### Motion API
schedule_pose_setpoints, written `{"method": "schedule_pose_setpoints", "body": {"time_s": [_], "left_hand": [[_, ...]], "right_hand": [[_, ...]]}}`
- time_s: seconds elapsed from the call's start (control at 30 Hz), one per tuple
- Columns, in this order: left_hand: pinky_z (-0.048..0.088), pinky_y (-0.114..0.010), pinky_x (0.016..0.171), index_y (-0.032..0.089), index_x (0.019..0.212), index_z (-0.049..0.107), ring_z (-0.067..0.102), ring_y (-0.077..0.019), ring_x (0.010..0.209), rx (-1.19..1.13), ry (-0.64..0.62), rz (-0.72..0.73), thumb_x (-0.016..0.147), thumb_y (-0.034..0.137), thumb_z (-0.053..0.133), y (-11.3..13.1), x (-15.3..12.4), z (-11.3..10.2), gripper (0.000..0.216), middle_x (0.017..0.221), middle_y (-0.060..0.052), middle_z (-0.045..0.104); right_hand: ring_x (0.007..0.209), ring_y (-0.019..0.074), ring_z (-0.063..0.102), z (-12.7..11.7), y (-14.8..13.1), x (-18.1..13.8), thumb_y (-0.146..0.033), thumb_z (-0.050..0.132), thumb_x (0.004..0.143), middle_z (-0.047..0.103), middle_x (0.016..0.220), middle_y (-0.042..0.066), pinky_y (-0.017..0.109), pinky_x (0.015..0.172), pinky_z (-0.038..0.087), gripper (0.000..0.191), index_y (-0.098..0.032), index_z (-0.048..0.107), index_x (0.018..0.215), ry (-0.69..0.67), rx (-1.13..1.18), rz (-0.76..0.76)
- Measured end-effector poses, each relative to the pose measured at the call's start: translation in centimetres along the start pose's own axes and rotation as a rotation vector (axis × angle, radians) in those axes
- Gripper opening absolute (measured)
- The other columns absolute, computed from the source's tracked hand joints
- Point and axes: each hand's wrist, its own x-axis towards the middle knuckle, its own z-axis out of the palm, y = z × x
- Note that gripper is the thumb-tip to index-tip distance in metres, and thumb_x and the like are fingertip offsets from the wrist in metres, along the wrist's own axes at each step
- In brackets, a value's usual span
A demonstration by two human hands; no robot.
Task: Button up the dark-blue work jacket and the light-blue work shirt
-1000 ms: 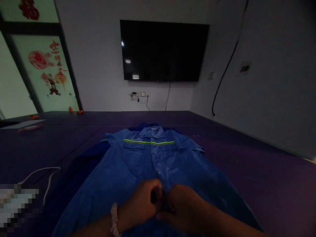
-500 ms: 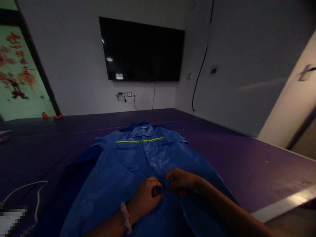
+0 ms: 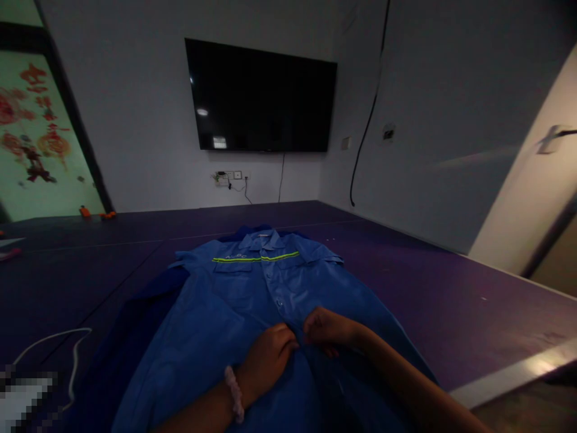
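A blue short-sleeved work shirt (image 3: pixel 243 300) lies spread face up, collar away from me, with a yellow-green stripe across its chest. Buttons show down the upper part of its front. My left hand (image 3: pixel 270 352), with a pink scrunchie (image 3: pixel 234 394) at the wrist, is closed on the shirt's front opening. Close beside it on the right, my right hand (image 3: pixel 327 329) pinches the same front edge, fingers curled. Whatever lies between the fingertips is too dark to make out. Under the shirt, a darker blue garment (image 3: pixel 148 300) sticks out at the left and behind the collar.
The shirt rests on a large purple surface (image 3: pixel 387 282) with a pale right edge. A white cable (image 3: pixel 74 361) and a blurred-out pale object (image 3: pixel 27 400) lie at left. Small orange objects (image 3: pixel 108 214) sit by the door. A television (image 3: pixel 265 99) hangs on the far wall.
My left thumb and fingers have drawn together at the shirt's front, closing the gap between them. The right hand stays nearly in place. The view has shifted slightly.
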Motion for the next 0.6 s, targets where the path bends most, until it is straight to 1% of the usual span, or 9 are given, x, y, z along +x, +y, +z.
{"method": "schedule_pose_setpoints", "body": {"time_s": [0.1,0.23,0.33,0.43,0.5,0.6], "left_hand": [[0.041,-0.023,0.072,0.017,0.077,0.062,0.055,-0.0122,0.076,-0.048,0.041,0.027,0.082,0.014,0.046,0.13,-0.11,-0.06,0.017,0.078,-0.002,0.061],[0.04,-0.021,0.066,0.015,0.075,0.062,0.054,-0.0115,0.07,-0.065,0.077,0.059,0.079,0.011,0.049,0.56,-0.43,-0.21,0.014,0.074,-0.002,0.061],[0.038,-0.02,0.06,0.015,0.074,0.063,0.052,-0.0105,0.064,-0.073,0.101,0.079,0.071,0.006,0.054,0.83,-0.6,-0.28,0.013,0.071,-0.001,0.059],[0.037,-0.019,0.058,0.014,0.07,0.063,0.051,-0.0095,0.061,-0.102,0.14,0.1,0.066,0.002,0.055,0.96,-0.69,-0.22,0.015,0.069,-0.001,0.058],[0.038,-0.018,0.058,0.015,0.069,0.063,0.052,-0.0091,0.061,-0.132,0.177,0.111,0.064,-0.001,0.053,0.92,-0.73,-0.1,0.019,0.07,-0.001,0.059],[0.039,-0.017,0.058,0.015,0.069,0.063,0.053,-0.0089,0.062,-0.167,0.225,0.098,0.061,-0.004,0.051,0.76,-0.74,0.17,0.024,0.071,-0.001,0.061]], "right_hand": [[0.027,0.0071,0.044,0.26,-0.4,-0.25,-0.04,0.061,0.068,0.048,0.035,-0.007,0.014,0.027,0.031,0.029,-0.015,0.051,0.057,0.007,0.005,-0.002],[0.026,0.0061,0.04,0.53,-0.67,-0.54,-0.04,0.06,0.068,0.044,0.033,-0.008,0.015,0.027,0.03,0.029,-0.015,0.051,0.056,0.041,0.043,-0.038],[0.026,0.0048,0.037,0.63,-0.42,-0.52,-0.04,0.063,0.066,0.043,0.034,-0.009,0.014,0.028,0.028,0.029,-0.015,0.051,0.057,0.118,0.118,-0.07],[0.026,0.0047,0.035,0.71,-0.05,-0.28,-0.043,0.065,0.062,0.042,0.034,-0.01,0.015,0.027,0.026,0.031,-0.015,0.051,0.058,0.196,0.203,-0.075],[0.025,0.0047,0.034,0.79,0.11,-0.12,-0.044,0.066,0.062,0.041,0.033,-0.009,0.015,0.026,0.025,0.034,-0.015,0.049,0.055,0.196,0.214,-0.084],[0.025,0.0054,0.037,0.9,0.32,-0.03,-0.042,0.066,0.063,0.043,0.032,-0.007,0.015,0.026,0.024,0.036,-0.014,0.048,0.05,0.148,0.187,-0.1]]}}
